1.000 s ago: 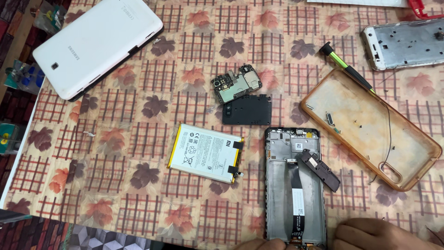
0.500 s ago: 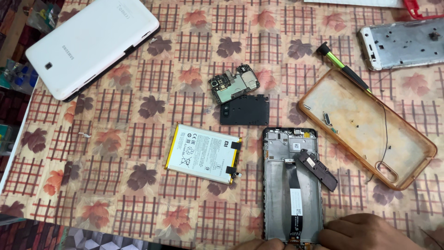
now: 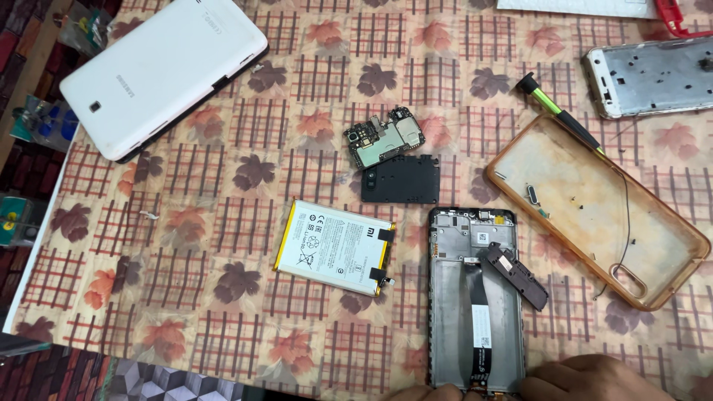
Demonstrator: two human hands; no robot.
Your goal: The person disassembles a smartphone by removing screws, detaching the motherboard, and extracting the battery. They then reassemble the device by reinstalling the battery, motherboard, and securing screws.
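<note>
Left hand (image 3: 427,392) and right hand (image 3: 594,379) press on the lower end of the opened phone frame (image 3: 474,297); finger spread cannot be told. Step in hand, by judgement: work at the bottom connector, calling for fine pressure. Up-left of the fingers lies the battery (image 3: 334,247); the table (image 3: 186,312) carries a leaf-patterned cloth.

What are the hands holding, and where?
Both hands, left hand and right hand, touch the opened phone frame at its bottom end; whether they grip it cannot be told.
</note>
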